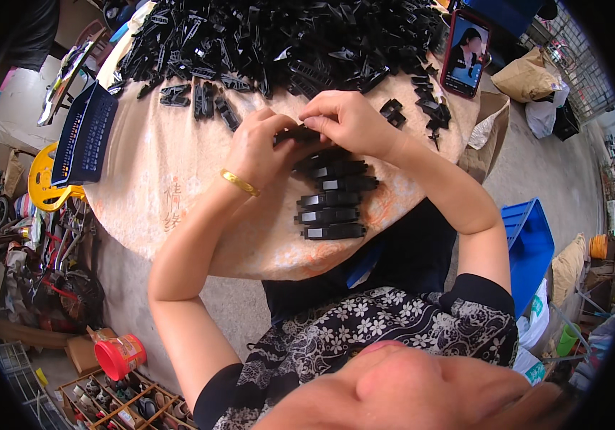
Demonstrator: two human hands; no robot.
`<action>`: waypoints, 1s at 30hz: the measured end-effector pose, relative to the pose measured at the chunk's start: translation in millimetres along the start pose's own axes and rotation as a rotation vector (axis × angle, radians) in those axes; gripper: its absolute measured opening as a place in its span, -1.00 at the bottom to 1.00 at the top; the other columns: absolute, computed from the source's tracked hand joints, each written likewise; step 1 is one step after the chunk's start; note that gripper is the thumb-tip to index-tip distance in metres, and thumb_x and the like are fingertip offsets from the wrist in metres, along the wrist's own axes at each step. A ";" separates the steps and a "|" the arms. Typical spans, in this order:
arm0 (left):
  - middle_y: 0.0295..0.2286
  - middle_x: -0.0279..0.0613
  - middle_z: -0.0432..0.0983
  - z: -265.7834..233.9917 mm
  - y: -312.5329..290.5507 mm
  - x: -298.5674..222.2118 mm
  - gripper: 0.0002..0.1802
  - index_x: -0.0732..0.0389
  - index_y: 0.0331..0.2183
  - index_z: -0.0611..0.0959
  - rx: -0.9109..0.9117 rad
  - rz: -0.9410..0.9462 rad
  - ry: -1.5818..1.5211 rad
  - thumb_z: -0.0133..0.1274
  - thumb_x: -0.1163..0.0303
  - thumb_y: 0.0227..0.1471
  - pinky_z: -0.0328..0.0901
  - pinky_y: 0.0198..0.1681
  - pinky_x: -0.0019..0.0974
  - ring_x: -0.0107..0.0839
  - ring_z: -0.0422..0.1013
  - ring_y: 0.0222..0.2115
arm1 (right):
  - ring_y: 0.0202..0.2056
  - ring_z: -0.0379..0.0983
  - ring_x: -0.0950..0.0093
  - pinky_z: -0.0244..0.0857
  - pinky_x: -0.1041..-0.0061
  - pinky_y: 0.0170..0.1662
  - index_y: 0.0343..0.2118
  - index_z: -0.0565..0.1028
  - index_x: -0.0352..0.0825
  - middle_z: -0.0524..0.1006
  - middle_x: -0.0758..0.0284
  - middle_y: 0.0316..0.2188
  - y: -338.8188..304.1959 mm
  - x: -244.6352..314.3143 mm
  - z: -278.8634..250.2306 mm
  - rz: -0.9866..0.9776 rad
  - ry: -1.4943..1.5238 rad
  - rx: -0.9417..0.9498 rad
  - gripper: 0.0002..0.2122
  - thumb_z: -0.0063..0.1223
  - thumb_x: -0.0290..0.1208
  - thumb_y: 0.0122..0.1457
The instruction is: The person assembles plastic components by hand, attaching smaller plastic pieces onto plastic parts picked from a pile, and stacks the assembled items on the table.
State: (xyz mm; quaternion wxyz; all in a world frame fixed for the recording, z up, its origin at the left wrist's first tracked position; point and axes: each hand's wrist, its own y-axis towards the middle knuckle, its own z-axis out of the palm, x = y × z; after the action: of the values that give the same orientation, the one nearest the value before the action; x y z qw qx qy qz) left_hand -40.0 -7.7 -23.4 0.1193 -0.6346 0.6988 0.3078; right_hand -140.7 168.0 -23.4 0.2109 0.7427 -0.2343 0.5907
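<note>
My left hand [251,148], with a gold bangle at the wrist, and my right hand [356,123] meet over the round table. Between them they grip a small black plastic part [297,135], mostly covered by the fingers. The right thumb and fingertips pinch at its upper side. Just below the hands, a column of similar black plastic blocks [332,215] lies on the cloth, one behind another. Beyond the fingers spreads a big heap of loose black plastic pieces [264,46]. A few single pieces lie apart from it, such as a black piece [392,112] right of my right hand.
A peach patterned cloth [135,168] covers the table. At its right edge a phone [466,54] stands upright, lit. A dark blue basket [92,136] leans at the left above a yellow stool [42,179]. On the floor are a blue crate [533,240] and a red bucket [116,357].
</note>
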 end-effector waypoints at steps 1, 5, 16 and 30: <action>-0.41 -0.04 0.47 0.3 0.6 -0.3 -0.78 0.21 -0.38 0.64 0.000 -0.001 0.014 0.13 0.48 -0.23 0.30 -0.18 -0.16 -0.05 0.39 -0.30 | -0.35 0.48 0.45 0.36 0.56 -0.26 -0.29 0.55 -0.44 0.54 0.31 -0.40 1.6 -6.0 -2.4 -0.279 -0.267 -0.028 -0.85 0.10 -0.54 0.07; -0.42 -0.05 0.47 0.2 1.2 -1.9 -0.76 0.22 -0.38 0.65 0.014 -0.045 0.015 0.15 0.45 -0.24 0.31 -0.20 -0.17 -0.07 0.39 -0.31 | -0.28 0.46 0.26 0.34 0.43 -0.24 -0.29 0.54 -0.41 0.51 0.23 -0.33 -0.7 -5.5 -4.9 -0.573 -0.503 0.002 -0.79 0.14 -0.54 -0.04; -0.50 -0.08 0.47 -15.7 3.0 -3.6 -0.80 0.27 -0.49 0.65 0.088 -0.134 0.019 0.23 0.39 -0.28 0.32 -0.28 -0.20 -0.13 0.42 -0.39 | -0.26 0.41 0.31 0.31 0.37 -0.21 -0.36 0.58 -0.27 0.44 0.32 -0.45 -4.5 0.0 -24.0 -0.489 -0.845 -0.003 -0.82 0.19 -0.40 -0.09; -0.36 -0.10 0.48 -12.8 16.2 7.1 -0.70 0.21 -0.41 0.65 0.324 0.119 -0.079 0.21 0.18 -0.13 0.26 -0.12 -0.16 -0.14 0.36 -0.23 | -0.47 0.47 0.30 0.34 0.38 -0.41 -0.49 0.59 -0.30 0.51 0.29 -0.55 4.8 -7.2 -26.6 -0.581 -0.604 -0.144 -0.82 0.19 -0.27 0.00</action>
State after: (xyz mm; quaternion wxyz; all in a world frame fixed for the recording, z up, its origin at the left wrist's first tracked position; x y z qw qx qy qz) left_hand -53.9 -20.8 -12.8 0.2289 -0.5521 0.7703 0.2222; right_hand -165.7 180.6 -24.6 0.3417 0.9010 -0.1072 0.2448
